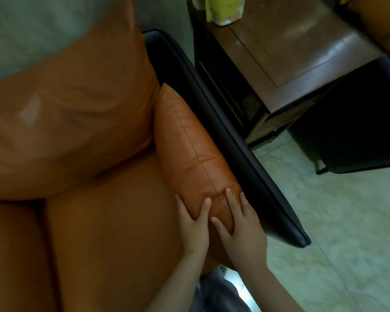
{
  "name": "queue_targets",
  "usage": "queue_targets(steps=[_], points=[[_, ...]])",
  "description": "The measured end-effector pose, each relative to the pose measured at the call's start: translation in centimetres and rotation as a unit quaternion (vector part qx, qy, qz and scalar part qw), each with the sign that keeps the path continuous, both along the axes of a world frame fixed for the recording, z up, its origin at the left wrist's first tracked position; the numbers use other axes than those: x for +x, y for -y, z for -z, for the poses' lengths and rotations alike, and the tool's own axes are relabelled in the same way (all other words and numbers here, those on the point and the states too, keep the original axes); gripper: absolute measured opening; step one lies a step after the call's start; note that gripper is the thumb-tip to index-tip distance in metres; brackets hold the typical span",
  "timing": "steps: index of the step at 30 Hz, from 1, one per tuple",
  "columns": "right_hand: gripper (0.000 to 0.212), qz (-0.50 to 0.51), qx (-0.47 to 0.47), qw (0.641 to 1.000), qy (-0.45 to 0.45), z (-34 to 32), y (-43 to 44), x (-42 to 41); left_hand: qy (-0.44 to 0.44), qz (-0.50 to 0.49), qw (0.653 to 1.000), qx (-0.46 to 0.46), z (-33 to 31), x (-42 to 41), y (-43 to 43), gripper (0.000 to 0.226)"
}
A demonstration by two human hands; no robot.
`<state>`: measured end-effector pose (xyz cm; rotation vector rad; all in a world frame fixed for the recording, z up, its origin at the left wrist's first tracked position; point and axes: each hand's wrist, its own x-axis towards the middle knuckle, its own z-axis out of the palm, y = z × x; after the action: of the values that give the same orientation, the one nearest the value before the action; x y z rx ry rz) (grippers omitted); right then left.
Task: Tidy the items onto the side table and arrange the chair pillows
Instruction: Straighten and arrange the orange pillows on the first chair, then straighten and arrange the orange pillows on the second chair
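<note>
A long orange leather side pillow stands on edge against the chair's black armrest. Both hands grip its near end. My left hand clasps the inner side, thumb on top and fingers tucked between pillow and seat cushion. My right hand presses the top and outer side, fingers spread along the armrest edge. A large orange back pillow leans at the upper left. The dark wooden side table stands to the right of the chair, with a yellow-green packet at its far corner.
A second orange cushion lies at the lower left. Another black-framed seat with an orange pillow stands beyond the table. Pale tiled floor fills the right side. Grey clothing shows below my arms.
</note>
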<state>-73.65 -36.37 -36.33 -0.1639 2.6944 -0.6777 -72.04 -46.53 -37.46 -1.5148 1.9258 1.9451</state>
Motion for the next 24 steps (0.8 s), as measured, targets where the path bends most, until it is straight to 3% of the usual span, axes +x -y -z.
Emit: queue_targets(steps=[6,16,21,24], points=[[0.065,-0.064,0.035,0.997,0.009,0.5,4.8,-5.4,0.011,-0.011,0.999,-0.044,1.6,-4.4,3.3,0.075],[0.068,-0.084,0.069,0.993,0.044,-0.9,3.2,-4.7,0.087,0.131,0.987,-0.029,0.1,-3.4,4.5,0.090],[0.066,-0.118,0.105,0.987,0.035,-4.2,1.8,-3.6,0.108,0.266,0.943,-0.168,-4.8,-3.3,4.5,0.086],[0.067,-0.091,0.115,0.989,-0.016,-6.7,0.2,-3.8,0.065,0.383,0.882,-0.266,-8.0,-3.3,4.1,0.084]])
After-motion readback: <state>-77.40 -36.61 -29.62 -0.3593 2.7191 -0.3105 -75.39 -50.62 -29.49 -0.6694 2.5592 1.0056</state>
